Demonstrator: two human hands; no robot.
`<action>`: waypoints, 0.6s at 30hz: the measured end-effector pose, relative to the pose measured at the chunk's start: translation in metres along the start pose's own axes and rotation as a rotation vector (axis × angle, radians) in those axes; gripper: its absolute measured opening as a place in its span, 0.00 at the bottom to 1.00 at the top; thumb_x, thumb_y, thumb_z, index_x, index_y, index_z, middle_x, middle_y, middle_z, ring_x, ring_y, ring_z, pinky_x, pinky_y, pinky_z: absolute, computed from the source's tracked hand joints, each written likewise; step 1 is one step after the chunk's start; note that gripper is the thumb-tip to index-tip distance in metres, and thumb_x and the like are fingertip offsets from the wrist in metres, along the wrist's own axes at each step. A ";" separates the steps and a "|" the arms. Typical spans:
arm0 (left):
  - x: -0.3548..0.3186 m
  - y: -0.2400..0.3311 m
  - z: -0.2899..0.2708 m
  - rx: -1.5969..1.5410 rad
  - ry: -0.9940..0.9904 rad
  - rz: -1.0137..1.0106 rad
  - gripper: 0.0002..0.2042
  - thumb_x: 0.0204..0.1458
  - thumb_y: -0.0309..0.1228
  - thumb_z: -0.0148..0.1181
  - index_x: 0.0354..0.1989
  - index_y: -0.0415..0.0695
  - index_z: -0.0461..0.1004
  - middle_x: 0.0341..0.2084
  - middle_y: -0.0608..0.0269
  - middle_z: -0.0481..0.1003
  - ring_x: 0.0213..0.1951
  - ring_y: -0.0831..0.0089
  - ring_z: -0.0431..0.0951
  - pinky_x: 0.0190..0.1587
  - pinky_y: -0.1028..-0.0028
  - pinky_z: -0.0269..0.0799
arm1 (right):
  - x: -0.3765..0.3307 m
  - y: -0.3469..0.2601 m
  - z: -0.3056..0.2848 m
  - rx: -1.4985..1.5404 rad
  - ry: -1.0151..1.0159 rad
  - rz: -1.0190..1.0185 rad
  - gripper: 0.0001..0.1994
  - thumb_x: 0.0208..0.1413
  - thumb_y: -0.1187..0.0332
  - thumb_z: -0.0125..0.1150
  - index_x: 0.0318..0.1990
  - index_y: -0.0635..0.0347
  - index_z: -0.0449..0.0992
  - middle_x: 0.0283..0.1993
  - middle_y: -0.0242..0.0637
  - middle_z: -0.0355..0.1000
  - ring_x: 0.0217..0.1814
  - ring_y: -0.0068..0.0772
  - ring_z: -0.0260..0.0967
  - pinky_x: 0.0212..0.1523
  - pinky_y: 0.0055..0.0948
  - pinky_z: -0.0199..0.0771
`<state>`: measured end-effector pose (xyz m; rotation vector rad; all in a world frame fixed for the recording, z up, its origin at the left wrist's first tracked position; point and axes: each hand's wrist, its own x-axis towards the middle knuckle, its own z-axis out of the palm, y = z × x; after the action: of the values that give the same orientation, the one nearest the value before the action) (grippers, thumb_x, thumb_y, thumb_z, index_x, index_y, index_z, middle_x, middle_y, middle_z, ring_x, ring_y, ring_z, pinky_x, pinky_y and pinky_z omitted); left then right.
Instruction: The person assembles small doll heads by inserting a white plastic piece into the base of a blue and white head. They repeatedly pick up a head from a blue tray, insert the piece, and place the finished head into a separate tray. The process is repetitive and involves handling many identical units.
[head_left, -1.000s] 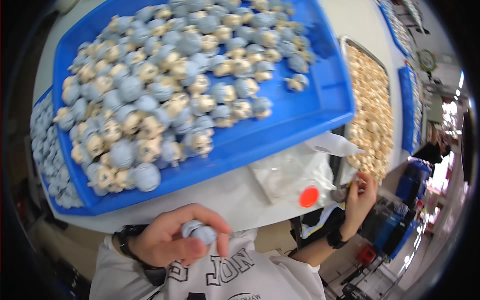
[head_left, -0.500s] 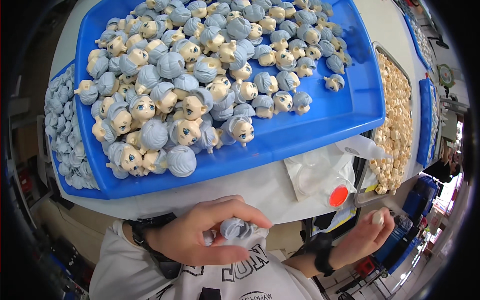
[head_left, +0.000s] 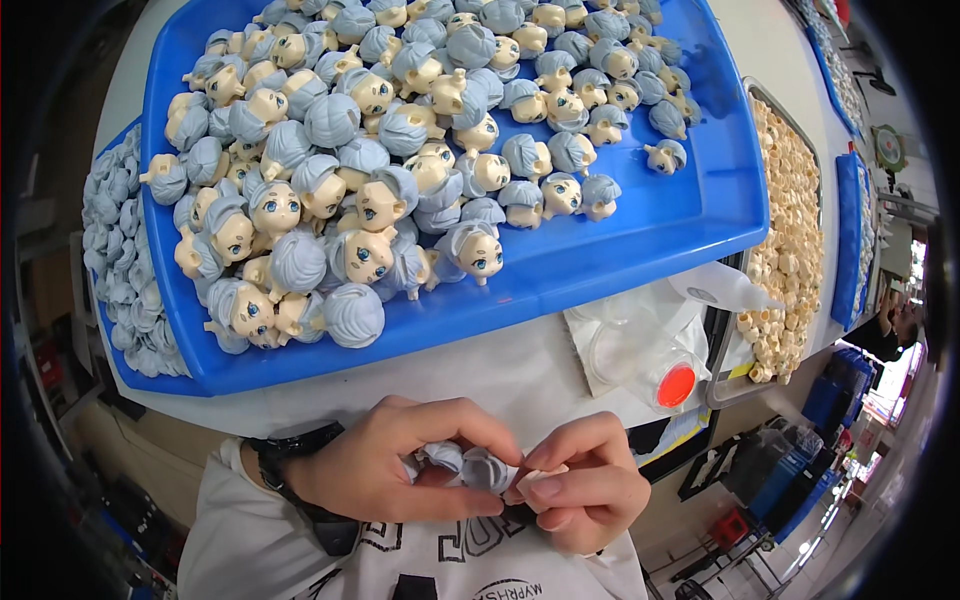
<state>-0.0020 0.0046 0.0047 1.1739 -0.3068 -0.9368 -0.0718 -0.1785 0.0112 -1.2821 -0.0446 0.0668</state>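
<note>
My left hand (head_left: pixel 375 462) is curled around grey-blue doll hair pieces. One hair piece (head_left: pixel 484 470) sits between its thumb and fingers, its hollow side partly showing, and another hair piece (head_left: pixel 440 456) is tucked closer to the palm. Right beside it, my right hand (head_left: pixel 598 490) pinches a small beige doll part (head_left: pixel 541 484) between thumb and fingers, close against the front hair piece. Fingers cover much of this part. Beyond both hands stands a big blue tray (head_left: pixel 600 282) heaped with doll heads (head_left: pixel 272 207) with grey-blue hair.
A metal tray of small beige parts (head_left: pixel 785 250) stands on the right. A clear container with a red cap (head_left: pixel 676 385) and a white squeeze bottle (head_left: pixel 728 288) are between the trays. At far left, loose hair pieces (head_left: pixel 125 240) fill another blue tray.
My right hand has come in from the right, bringing the small beige part up to the hair piece. The left hand stays almost in place; the view has shifted slightly.
</note>
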 end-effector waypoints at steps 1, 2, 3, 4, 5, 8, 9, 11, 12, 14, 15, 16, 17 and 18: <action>-0.001 0.001 0.000 0.000 0.011 -0.001 0.17 0.38 0.25 0.67 0.37 0.38 0.70 0.27 0.63 0.74 0.22 0.86 0.71 0.21 0.85 0.62 | 0.000 0.000 0.002 0.052 0.022 0.029 0.13 0.41 0.77 0.64 0.38 0.66 0.75 0.41 0.46 0.62 0.35 0.31 0.67 0.35 0.23 0.69; -0.001 0.001 0.000 0.003 0.023 -0.004 0.17 0.37 0.25 0.68 0.37 0.38 0.70 0.27 0.63 0.74 0.23 0.85 0.71 0.22 0.85 0.62 | 0.002 0.000 0.003 0.053 0.047 0.013 0.14 0.40 0.77 0.64 0.39 0.67 0.74 0.40 0.46 0.62 0.35 0.31 0.67 0.35 0.23 0.70; 0.000 0.001 0.000 0.006 0.034 -0.006 0.18 0.37 0.25 0.68 0.37 0.38 0.70 0.27 0.63 0.75 0.23 0.85 0.71 0.22 0.85 0.62 | 0.005 0.001 0.005 0.054 0.073 -0.003 0.15 0.39 0.78 0.65 0.39 0.67 0.74 0.40 0.46 0.63 0.35 0.32 0.68 0.34 0.23 0.70; 0.000 -0.002 0.002 -0.001 0.058 0.033 0.18 0.37 0.24 0.68 0.37 0.37 0.70 0.27 0.63 0.75 0.23 0.85 0.71 0.22 0.85 0.62 | 0.006 0.001 0.006 0.055 0.100 -0.019 0.16 0.38 0.79 0.65 0.39 0.68 0.73 0.39 0.46 0.63 0.36 0.32 0.68 0.34 0.23 0.70; 0.000 -0.007 0.004 -0.007 0.085 0.075 0.17 0.37 0.24 0.68 0.37 0.37 0.70 0.27 0.62 0.75 0.23 0.85 0.71 0.22 0.85 0.62 | 0.003 0.002 0.004 -0.043 0.075 -0.048 0.17 0.37 0.79 0.66 0.39 0.68 0.73 0.39 0.46 0.64 0.35 0.33 0.69 0.33 0.23 0.71; 0.000 -0.009 0.005 -0.015 0.095 0.130 0.19 0.36 0.23 0.68 0.38 0.37 0.69 0.26 0.63 0.74 0.22 0.84 0.70 0.23 0.85 0.62 | -0.003 0.004 -0.002 -0.284 0.005 -0.136 0.19 0.34 0.79 0.67 0.39 0.69 0.71 0.37 0.47 0.68 0.34 0.35 0.70 0.31 0.23 0.71; 0.000 -0.009 0.004 -0.016 0.086 0.136 0.19 0.36 0.23 0.69 0.38 0.37 0.69 0.26 0.63 0.74 0.22 0.84 0.70 0.23 0.85 0.62 | 0.003 0.002 -0.001 -0.327 -0.017 -0.165 0.20 0.34 0.79 0.68 0.39 0.69 0.71 0.36 0.47 0.69 0.33 0.36 0.70 0.30 0.23 0.72; -0.002 -0.003 0.002 -0.056 0.049 0.042 0.16 0.41 0.26 0.65 0.39 0.37 0.68 0.25 0.64 0.72 0.22 0.84 0.69 0.24 0.86 0.62 | 0.007 0.001 0.000 -0.408 -0.032 -0.223 0.20 0.33 0.78 0.68 0.39 0.69 0.71 0.36 0.47 0.70 0.32 0.36 0.70 0.30 0.23 0.72; -0.002 -0.001 0.001 -0.075 0.030 -0.003 0.15 0.44 0.28 0.63 0.39 0.37 0.67 0.25 0.64 0.72 0.22 0.85 0.68 0.24 0.86 0.61 | 0.008 0.002 -0.001 -0.445 -0.024 -0.251 0.20 0.33 0.78 0.69 0.39 0.69 0.71 0.36 0.48 0.70 0.32 0.37 0.70 0.30 0.24 0.72; -0.002 -0.002 0.007 -0.180 0.107 -0.006 0.13 0.51 0.32 0.55 0.40 0.37 0.66 0.25 0.65 0.70 0.22 0.86 0.66 0.25 0.86 0.61 | 0.008 0.001 -0.001 -0.488 0.002 -0.286 0.21 0.32 0.77 0.70 0.38 0.68 0.71 0.35 0.48 0.70 0.32 0.36 0.70 0.29 0.24 0.71; -0.002 -0.002 0.009 -0.232 0.148 -0.006 0.13 0.54 0.34 0.50 0.40 0.37 0.66 0.25 0.65 0.70 0.22 0.86 0.65 0.25 0.86 0.60 | 0.008 -0.001 -0.001 -0.494 0.021 -0.293 0.21 0.32 0.77 0.70 0.38 0.68 0.71 0.35 0.47 0.70 0.31 0.36 0.70 0.28 0.24 0.71; -0.003 0.001 0.008 -0.245 0.133 -0.071 0.13 0.55 0.35 0.47 0.40 0.36 0.65 0.25 0.64 0.70 0.22 0.86 0.65 0.25 0.86 0.60 | 0.008 -0.002 -0.001 -0.499 0.040 -0.300 0.21 0.31 0.77 0.70 0.37 0.67 0.71 0.35 0.46 0.70 0.31 0.36 0.70 0.27 0.24 0.71; -0.004 0.007 0.006 -0.258 0.111 -0.137 0.14 0.57 0.37 0.43 0.40 0.36 0.65 0.26 0.63 0.70 0.23 0.86 0.65 0.25 0.86 0.60 | 0.008 -0.002 -0.001 -0.497 0.053 -0.308 0.21 0.31 0.77 0.71 0.37 0.66 0.71 0.34 0.44 0.69 0.30 0.35 0.70 0.26 0.24 0.71; -0.005 0.009 0.004 -0.271 0.090 -0.203 0.16 0.58 0.38 0.39 0.41 0.36 0.64 0.27 0.62 0.70 0.23 0.86 0.64 0.25 0.85 0.59 | 0.008 -0.001 0.000 -0.495 0.066 -0.316 0.21 0.31 0.77 0.71 0.37 0.66 0.71 0.34 0.43 0.69 0.30 0.35 0.70 0.26 0.24 0.70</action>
<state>-0.0033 0.0063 0.0158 1.0048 0.0143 -1.0620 -0.0637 -0.1780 0.0117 -1.7546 -0.2174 -0.2738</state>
